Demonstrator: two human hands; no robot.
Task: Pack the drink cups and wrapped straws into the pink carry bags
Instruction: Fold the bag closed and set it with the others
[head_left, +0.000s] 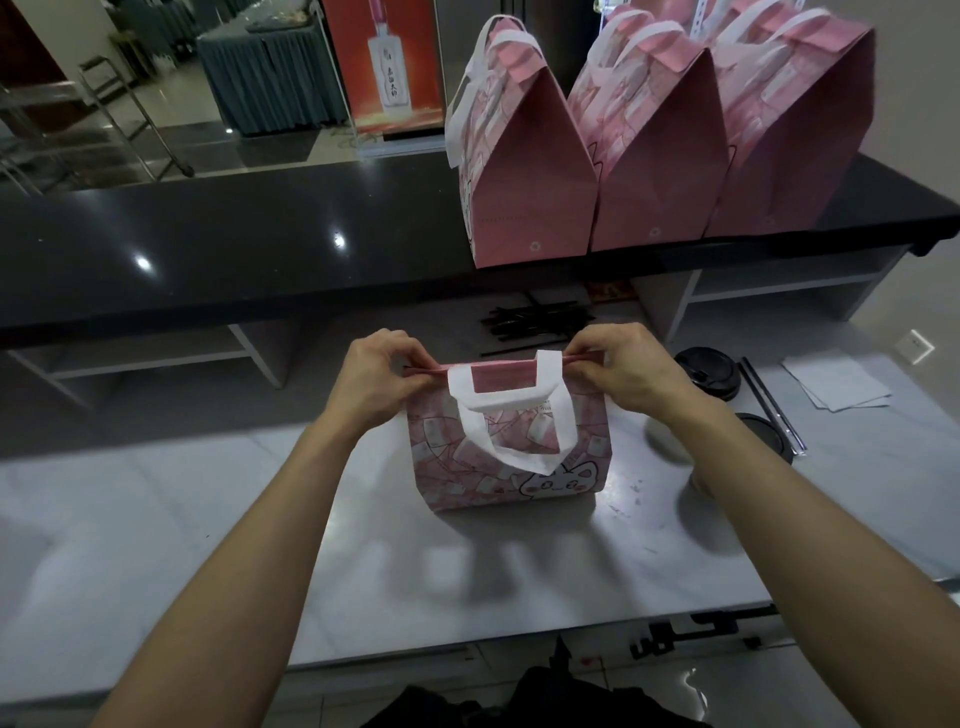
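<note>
Pinching hands: two; the left hand and right hand each nip an end of the folded top edge of one pink bag, fingers curled over the fold.
Bag in hand: one, upright on the grey table at the centre; its long axis runs 9 to 3 o'clock, the closed top points up and the cat-print face turns toward the person.
Handles: two white loops on this bag, the near one hanging down the front.
Cups: two with black lids at 3 o'clock of the bag, well apart from it; the nearer cup is partly hidden behind the right forearm.
Straws: a loose heap of black wrapped straws at 12 o'clock, just beyond the hands, count unclear; two more lie beside the cups, running 11 to 5 o'clock.
Packed bags: three in a row on the raised black table at 1 o'clock, tops folded shut.
Papers: white sheets at 3 o'clock, past the cups.
</note>
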